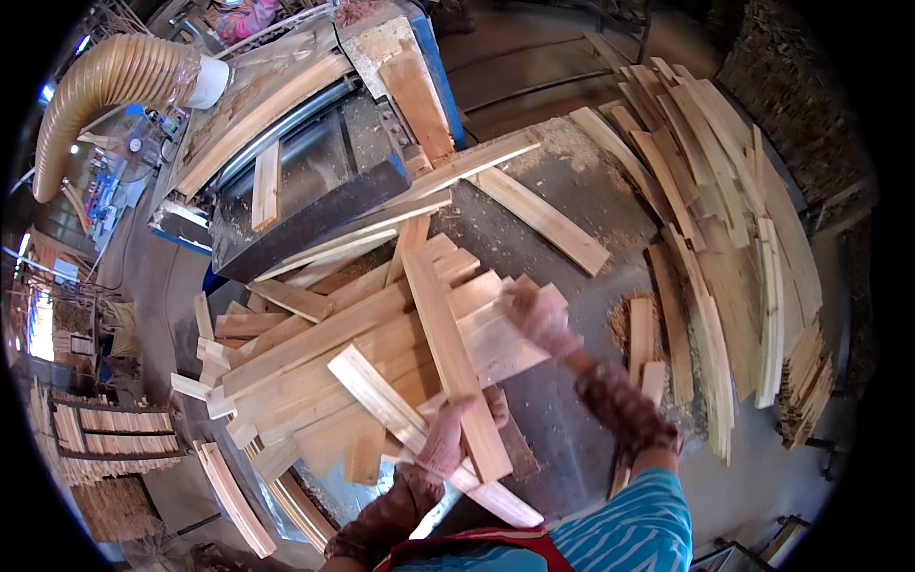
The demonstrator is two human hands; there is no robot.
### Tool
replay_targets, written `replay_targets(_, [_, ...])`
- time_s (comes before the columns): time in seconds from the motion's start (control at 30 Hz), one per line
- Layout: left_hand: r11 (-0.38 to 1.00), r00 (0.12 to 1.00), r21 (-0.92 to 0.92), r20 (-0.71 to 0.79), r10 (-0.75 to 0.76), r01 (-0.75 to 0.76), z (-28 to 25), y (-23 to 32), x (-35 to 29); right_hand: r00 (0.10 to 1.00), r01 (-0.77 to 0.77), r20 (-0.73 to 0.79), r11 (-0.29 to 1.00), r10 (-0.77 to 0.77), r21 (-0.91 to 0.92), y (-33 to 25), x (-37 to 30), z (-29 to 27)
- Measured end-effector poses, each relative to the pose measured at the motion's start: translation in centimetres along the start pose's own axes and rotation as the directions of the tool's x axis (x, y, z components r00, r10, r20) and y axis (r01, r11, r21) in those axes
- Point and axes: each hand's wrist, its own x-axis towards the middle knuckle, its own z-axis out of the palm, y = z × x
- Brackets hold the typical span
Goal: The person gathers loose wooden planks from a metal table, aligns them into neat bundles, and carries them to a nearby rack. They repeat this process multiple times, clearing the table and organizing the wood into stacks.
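My left hand (446,440) is closed around the lower part of a flat wooden board (443,353), which slants up and away over a pile of planks. A paler wooden strip (376,386) passes beneath that hand, running from the pile down toward my body. My right hand (538,319) is smeared by motion above the right ends of the stacked planks (334,329). Its fingers are too blurred to show whether they hold anything. Brown patterned sleeve covers (629,410) are on both forearms.
Beyond the pile stands a woodworking machine (310,167) with rollers and a wooden piece on its bed. A ribbed duct (114,91) hangs at the far left. Long boards (705,162) are stacked along the right. A single plank (543,219) lies on the metal table among sawdust.
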Motion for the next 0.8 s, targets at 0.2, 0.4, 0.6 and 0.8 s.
replay_targets(0.2, [0.989, 0.978, -0.057, -0.153, -0.145, 0.138, -3.8, -1.4, 0.1, 0.905, 0.055, -0.291, 0.765, -0.309, -0.642, 3.2, 26.9, 0.1])
replay_targets(0.4, [0.991, 0.973, -0.104, -0.207, -0.101, 0.081, -3.3, -1.7, 0.1, 0.976, 0.180, 0.050, 0.664, -0.210, -0.726, 0.1, 37.4, 3.1])
replay_targets(0.6, [0.992, 0.989, -0.114, -0.135, -0.066, 0.050, -4.9, -3.0, 0.3, 0.974, 0.220, 0.214, 0.535, -0.074, -0.816, -2.1, 34.9, 2.3])
replay_targets(0.8, [0.992, 0.980, -0.119, -0.199, 0.024, -0.048, -3.6, -2.3, -0.5, 0.989, 0.086, 0.143, 0.694, 0.025, -0.715, -0.4, 23.3, -2.6])
